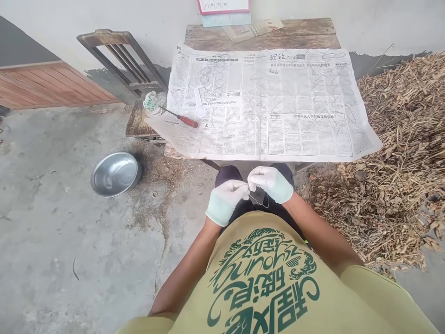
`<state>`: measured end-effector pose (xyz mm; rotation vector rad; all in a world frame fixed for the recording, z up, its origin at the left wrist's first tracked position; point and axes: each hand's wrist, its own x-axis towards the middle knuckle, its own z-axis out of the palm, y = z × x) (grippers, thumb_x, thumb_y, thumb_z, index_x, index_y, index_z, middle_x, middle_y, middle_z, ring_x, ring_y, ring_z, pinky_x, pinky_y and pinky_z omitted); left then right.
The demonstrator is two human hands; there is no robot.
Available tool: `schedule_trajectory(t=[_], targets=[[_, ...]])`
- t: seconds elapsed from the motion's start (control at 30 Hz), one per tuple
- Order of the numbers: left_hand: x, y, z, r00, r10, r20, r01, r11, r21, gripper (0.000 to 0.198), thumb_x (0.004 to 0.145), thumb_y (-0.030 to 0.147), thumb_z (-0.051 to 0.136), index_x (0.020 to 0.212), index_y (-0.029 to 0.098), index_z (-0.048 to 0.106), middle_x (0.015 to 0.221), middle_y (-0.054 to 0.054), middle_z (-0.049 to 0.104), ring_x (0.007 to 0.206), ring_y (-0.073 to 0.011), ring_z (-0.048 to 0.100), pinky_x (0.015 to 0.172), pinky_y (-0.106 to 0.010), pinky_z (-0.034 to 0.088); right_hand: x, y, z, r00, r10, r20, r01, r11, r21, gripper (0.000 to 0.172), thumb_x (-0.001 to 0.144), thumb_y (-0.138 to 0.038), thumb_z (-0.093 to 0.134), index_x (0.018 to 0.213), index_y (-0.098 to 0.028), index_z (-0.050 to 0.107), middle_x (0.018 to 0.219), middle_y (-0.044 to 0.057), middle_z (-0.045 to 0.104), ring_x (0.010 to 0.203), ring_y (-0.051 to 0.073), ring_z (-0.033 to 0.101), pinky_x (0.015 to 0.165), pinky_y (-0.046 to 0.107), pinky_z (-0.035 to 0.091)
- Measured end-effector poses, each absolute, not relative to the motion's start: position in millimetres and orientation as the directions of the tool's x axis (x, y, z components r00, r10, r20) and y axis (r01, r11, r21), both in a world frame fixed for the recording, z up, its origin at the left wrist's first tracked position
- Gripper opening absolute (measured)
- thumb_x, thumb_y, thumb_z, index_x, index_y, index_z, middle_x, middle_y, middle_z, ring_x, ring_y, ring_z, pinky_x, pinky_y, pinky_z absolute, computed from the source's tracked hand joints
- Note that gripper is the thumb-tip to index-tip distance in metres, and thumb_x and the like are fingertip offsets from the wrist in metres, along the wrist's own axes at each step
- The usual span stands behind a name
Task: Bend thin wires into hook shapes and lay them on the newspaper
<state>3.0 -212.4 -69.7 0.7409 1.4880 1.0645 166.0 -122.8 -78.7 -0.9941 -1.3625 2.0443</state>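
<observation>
Our left hand (225, 198) and right hand (270, 182) pinch a thin bent wire (267, 206) between their fingertips, above our lap, near the counter (306, 33) spread with newspaper (309, 137).

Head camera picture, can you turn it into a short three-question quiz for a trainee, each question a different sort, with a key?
1. True or false: the handle of the red-handled screwdriver lies on the newspaper.
2. Choose one. Gloved left hand and right hand have between their fingers: A, a calendar; B, a thin strand; C, a metal bowl.
3. Fill in the blank: the round silver basin stands on the ____.

Key: 1, true. 2, B. 3, floor.
</observation>
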Motion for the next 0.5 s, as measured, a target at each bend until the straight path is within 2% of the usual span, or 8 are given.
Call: schedule_trajectory(t=[0.17, 0.27, 0.37, 0.5], targets=[[6.3, -210.9, -57.6, -0.25, 0.852, -0.459, -0.07, 0.457, 0.887, 0.009, 0.083, 0.023, 0.075, 0.082, 0.015, 0.079, 0.07, -0.003, 0.076, 0.056, -0.0124, 0.067, 0.06, -0.023, 0.051, 169.6, -122.1, -72.0, -0.619, 0.745, -0.249, 0.067, -0.266, -0.962, 0.01, 0.079, -0.028, 0.072, 0.081, -0.019, 0.074, 0.074, 0.001, 0.074, 0.069, 0.015, 0.065, 0.072, 0.03, 0.053], [4.3, -211.4, -56.0, -0.174, 0.848, -0.501, -0.109, 0.489, 0.866, 0.015, 0.085, 0.028, 0.076, 0.083, 0.013, 0.077, 0.064, -0.005, 0.074, 0.052, -0.014, 0.067, 0.057, -0.024, 0.052, 172.7, -121.5, -69.5, -0.637, 0.756, -0.152, 0.101, -0.114, -0.988, 0.007, 0.08, -0.027, 0.073, 0.082, -0.021, 0.075, 0.083, 0.001, 0.076, 0.077, 0.017, 0.068, 0.078, 0.032, 0.053], [2.7, -210.6, -55.8, -0.078, 0.836, -0.543, -0.206, 0.519, 0.83, 0.022, 0.082, 0.034, 0.08, 0.082, 0.012, 0.074, 0.064, -0.008, 0.075, 0.048, -0.016, 0.067, 0.054, -0.027, 0.053, 173.5, -123.4, -68.7, -0.612, 0.79, -0.028, 0.087, 0.031, -0.996, 0.01, 0.083, -0.03, 0.073, 0.077, -0.022, 0.074, 0.089, 0.002, 0.076, 0.082, 0.018, 0.068, 0.079, 0.033, 0.053], [4.7, -208.5, -56.3, -0.134, 0.822, -0.554, -0.179, 0.53, 0.829, 0.022, 0.084, 0.033, 0.079, 0.079, 0.013, 0.073, 0.062, -0.009, 0.074, 0.05, -0.0176, 0.069, 0.054, -0.027, 0.053, 171.1, -129.1, -67.4, -0.526, 0.85, 0.015, 0.136, 0.102, -0.985, 0.012, 0.085, -0.031, 0.073, 0.076, -0.024, 0.073, 0.089, 0.002, 0.076, 0.083, 0.02, 0.069, 0.08, 0.035, 0.054]])
